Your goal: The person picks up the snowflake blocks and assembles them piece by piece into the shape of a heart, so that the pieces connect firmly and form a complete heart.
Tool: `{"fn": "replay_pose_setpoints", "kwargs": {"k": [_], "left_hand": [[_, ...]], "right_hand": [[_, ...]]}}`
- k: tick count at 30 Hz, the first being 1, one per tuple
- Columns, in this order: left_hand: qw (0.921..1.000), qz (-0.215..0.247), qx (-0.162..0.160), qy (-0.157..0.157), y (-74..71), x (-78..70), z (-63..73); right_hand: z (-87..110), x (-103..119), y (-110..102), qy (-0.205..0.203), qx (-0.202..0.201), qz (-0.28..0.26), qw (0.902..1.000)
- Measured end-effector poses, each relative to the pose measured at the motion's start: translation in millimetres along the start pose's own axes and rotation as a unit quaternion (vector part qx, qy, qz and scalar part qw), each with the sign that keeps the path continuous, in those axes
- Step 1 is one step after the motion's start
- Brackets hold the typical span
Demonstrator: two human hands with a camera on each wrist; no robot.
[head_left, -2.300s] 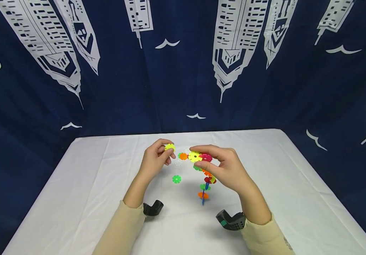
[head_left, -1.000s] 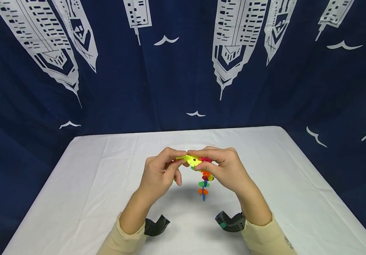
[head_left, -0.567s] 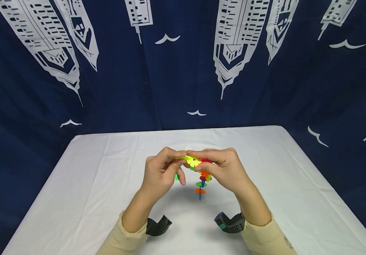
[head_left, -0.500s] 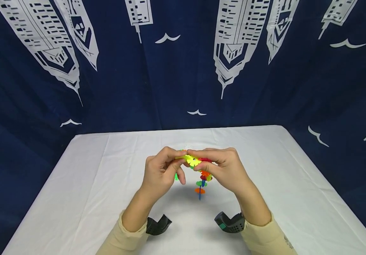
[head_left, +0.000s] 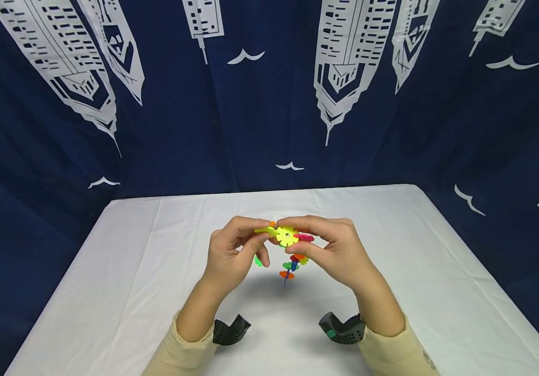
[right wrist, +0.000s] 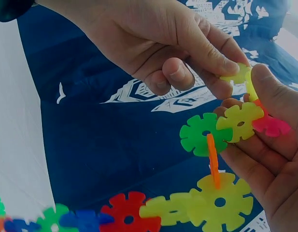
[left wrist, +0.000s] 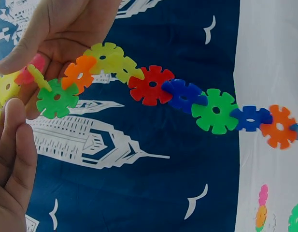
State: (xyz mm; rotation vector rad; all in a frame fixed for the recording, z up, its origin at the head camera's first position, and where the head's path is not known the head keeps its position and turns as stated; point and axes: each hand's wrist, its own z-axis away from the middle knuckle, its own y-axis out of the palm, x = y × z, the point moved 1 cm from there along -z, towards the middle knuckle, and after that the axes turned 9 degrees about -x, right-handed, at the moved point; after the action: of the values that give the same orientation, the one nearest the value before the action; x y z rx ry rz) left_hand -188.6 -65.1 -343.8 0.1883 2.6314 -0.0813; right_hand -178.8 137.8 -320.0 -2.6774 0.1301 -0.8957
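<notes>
My left hand (head_left: 234,256) pinches a yellow notched snowflake disc (head_left: 263,230) between thumb and fingers. It meets another yellow disc (head_left: 287,236) edge to edge, at an angle. That one is the end of a disc chain, and my right hand (head_left: 337,248) holds it between thumb and fingers. A pink disc (head_left: 306,237) follows it within the right hand. Below hangs the rest of the chain; the left wrist view shows a green disc (left wrist: 57,98), an orange disc (left wrist: 79,75), a red disc (left wrist: 151,85) and a blue disc (left wrist: 184,95), linked by their slots.
On the white-covered table (head_left: 156,292) lie loose discs partly behind my hands: a green disc (head_left: 258,261), an orange disc (head_left: 272,224) and pale clear ones. A navy patterned curtain (head_left: 250,125) hangs behind the table's far edge.
My left hand has brought its yellow disc rightward from apart to the chain's end disc. Since half a second ago the fingers have drawn slightly apart, and the hanging chain has swung left.
</notes>
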Motion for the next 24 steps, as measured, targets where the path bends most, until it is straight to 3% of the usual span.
{"fn": "replay_pose_setpoints", "kwargs": {"k": [24], "left_hand": [[0.9998,-0.019,-0.006,-0.002,-2.4,0.8,0.9]], "right_hand": [[-0.4,-1.6,3.3,-0.007,-0.001,0.000,1.0000]]}}
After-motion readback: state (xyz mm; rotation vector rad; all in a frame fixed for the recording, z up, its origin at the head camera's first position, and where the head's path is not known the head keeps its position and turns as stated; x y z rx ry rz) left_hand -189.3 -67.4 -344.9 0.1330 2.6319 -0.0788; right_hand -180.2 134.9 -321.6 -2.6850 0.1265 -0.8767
